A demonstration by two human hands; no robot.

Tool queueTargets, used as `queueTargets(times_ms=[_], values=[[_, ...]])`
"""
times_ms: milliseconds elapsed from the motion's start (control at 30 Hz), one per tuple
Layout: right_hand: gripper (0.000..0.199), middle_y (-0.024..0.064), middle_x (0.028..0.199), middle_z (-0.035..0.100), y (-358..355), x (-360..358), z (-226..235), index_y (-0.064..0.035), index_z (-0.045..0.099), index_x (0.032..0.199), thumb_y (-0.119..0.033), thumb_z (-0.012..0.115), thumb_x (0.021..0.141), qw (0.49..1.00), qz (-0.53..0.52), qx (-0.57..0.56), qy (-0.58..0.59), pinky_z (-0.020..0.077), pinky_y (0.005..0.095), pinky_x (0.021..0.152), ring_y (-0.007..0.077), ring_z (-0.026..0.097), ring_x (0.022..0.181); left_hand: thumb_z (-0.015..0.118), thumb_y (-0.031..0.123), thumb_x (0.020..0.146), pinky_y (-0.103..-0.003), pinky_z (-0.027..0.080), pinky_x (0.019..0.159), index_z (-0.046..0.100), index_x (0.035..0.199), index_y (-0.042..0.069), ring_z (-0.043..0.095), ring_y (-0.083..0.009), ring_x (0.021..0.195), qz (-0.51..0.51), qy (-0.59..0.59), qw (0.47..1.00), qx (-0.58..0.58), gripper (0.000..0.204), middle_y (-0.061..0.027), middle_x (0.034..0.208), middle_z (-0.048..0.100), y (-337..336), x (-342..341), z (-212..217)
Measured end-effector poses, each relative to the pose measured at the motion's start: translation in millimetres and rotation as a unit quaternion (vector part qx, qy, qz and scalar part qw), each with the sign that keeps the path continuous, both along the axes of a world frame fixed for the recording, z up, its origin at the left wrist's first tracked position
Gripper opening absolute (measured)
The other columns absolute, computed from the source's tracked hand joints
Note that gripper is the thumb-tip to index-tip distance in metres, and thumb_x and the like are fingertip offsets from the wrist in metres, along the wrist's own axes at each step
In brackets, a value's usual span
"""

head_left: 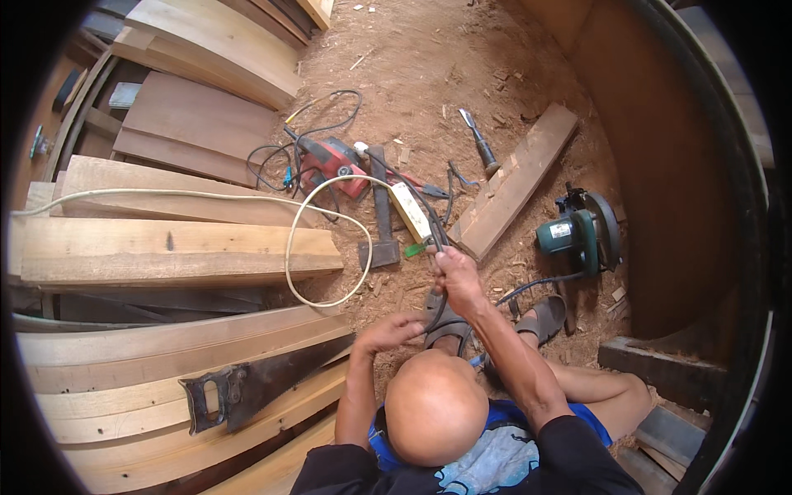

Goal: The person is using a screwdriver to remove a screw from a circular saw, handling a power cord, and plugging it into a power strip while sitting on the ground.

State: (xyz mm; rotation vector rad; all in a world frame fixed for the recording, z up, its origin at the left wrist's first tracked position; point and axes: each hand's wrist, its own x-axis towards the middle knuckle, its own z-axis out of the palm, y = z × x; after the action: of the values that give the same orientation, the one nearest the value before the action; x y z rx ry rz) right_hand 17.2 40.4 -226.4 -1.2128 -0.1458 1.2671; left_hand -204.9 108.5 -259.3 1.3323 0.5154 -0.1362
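Note:
Folded lengths of black power cord (pixel 435 223) are gripped in the closed fingers of my right hand (pixel 459 279), and the cord runs on down past my feet. My left hand (pixel 391 332) is lower and to the left, its fingers stretched toward the cord with the tips close beside it; whether they touch is unclear. Just beyond my right hand lies a white power strip (pixel 410 212) with a small green piece (pixel 414 249) at its near end. A heavy hammer (pixel 380 252) rests left of the strip.
A red power planer (pixel 332 165) with tangled cords lies ahead. A chisel (pixel 480 142) touches a wooden board (pixel 520 181); a green circular saw (pixel 577 234) stands at right. A handsaw (pixel 264 379) lies on stacked planks (pixel 173 247) at left, crossed by a looped white cord (pixel 289 247).

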Motion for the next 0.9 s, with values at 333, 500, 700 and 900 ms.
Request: queueTargets(times_ms=[333, 500, 700, 900], values=[[0.021, 0.0084, 0.086, 0.071, -40, -51, 5, 0.0031, 0.070, 0.106, -0.016, 0.061, 0.104, 0.888, 0.397, 0.016, -0.231, 0.0524, 0.0373, 0.081, 0.0173, 0.065, 0.086, 0.054, 0.035, 0.114, -0.036, 0.056, 0.068, 0.063, 0.126, 0.001, 0.065, -0.0177, 0.074, 0.406, -0.099, 0.898, -0.139, 0.037, -0.0039, 0.089, 0.069, 144, 136, 29], [0.025, 0.0255, 0.105, 0.076, -51, -19, -28, 0.0002, 0.073, 0.114, -0.017, 0.062, 0.100, 0.808, 0.470, -0.024, -0.354, 0.0545, 0.0507, 0.090, 0.0454, 0.071, 0.102, 0.054, 0.022, 0.114, -0.020, 0.042, 0.052, 0.066, 0.120, 0.000, 0.044, -0.0045, 0.056, 0.382, -0.300, 0.873, -0.031, 0.025, 0.0057, 0.069, 0.051, 176, 131, 108], [0.057, 0.0206, 0.124, 0.074, -25, 62, 49, -0.0007, 0.061, 0.141, -0.048, 0.054, 0.111, 0.999, 0.040, 0.015, -0.020, 0.0581, 0.0443, 0.094, 0.0296, 0.073, 0.113, 0.057, 0.024, 0.112, -0.032, 0.052, 0.066, 0.070, 0.131, 0.000, 0.059, -0.0128, 0.067, 0.093, -0.094, 0.956, 0.261, 0.033, -0.0024, 0.087, 0.070, 128, 96, 165], [0.063, 0.0098, 0.107, 0.071, -21, 95, 91, -0.0020, 0.050, 0.144, -0.056, 0.051, 0.112, 0.967, -0.166, 0.126, 0.148, 0.0542, 0.0355, 0.070, 0.0166, 0.064, 0.076, 0.064, 0.028, 0.109, -0.039, 0.058, 0.081, 0.074, 0.130, 0.001, 0.068, -0.0186, 0.082, -0.153, -0.019, 0.974, 0.168, 0.036, -0.0069, 0.105, 0.076, 35, 90, 77]])
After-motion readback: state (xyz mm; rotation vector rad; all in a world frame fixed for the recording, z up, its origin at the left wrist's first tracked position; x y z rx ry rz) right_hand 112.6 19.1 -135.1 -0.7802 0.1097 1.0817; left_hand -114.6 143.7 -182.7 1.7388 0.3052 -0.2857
